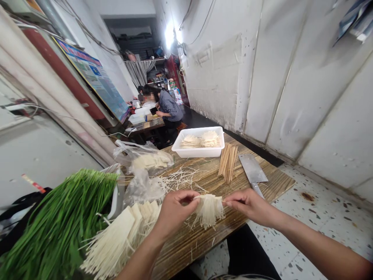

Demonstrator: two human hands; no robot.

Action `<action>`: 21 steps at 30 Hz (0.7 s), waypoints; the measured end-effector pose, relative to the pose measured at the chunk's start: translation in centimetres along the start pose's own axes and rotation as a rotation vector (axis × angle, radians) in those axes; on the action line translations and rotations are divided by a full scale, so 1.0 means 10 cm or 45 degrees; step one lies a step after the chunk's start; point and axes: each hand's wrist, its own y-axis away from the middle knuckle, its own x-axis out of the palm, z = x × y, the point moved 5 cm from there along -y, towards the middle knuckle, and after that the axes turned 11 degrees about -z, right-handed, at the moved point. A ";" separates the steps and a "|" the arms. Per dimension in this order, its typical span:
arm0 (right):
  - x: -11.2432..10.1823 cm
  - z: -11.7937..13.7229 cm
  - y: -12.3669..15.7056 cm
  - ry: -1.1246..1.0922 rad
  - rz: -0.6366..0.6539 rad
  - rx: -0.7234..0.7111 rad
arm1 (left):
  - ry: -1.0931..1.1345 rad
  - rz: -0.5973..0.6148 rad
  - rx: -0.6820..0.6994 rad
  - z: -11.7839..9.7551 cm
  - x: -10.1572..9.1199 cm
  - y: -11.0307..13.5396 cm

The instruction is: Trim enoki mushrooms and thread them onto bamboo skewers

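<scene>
Between my hands, above the wooden table, hangs a fringed slab of enoki mushrooms (210, 210) with its strands pointing down. My left hand (179, 210) is closed, thumb and fingers pinching the slab's upper left end. At its right end my right hand (247, 204) pinches a thin wooden skewer (223, 201) that runs into the slab; how far it goes through is hidden. More enoki slabs (125, 225) lie stacked at the left, partly behind my left forearm. Loose strands (183, 177) are scattered just beyond my left hand.
On the wooden table (201, 245) stand a white tray (198, 153) of skewered enoki, a bundle of skewers (228, 163) and a cleaver (252, 169). Plastic bags (145, 186) lie at the left, beside green chives (67, 217). A person (170, 105) sits at a farther table.
</scene>
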 end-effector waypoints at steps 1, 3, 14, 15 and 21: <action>0.00 0.00 0.00 -0.003 -0.004 0.004 | 0.005 -0.003 -0.004 0.00 0.01 0.00; 0.02 0.00 0.02 -0.011 -0.025 0.011 | 0.015 -0.020 -0.023 0.02 0.03 0.00; 0.19 -0.07 0.17 -0.146 -0.186 0.122 | -0.179 -0.338 0.026 -0.07 0.08 0.08; 0.20 -0.07 0.18 -0.160 -0.198 0.127 | -0.179 -0.360 0.020 -0.07 0.08 0.08; 0.22 -0.09 0.22 -0.235 -0.229 0.153 | 0.043 -0.204 -0.213 0.09 0.12 0.03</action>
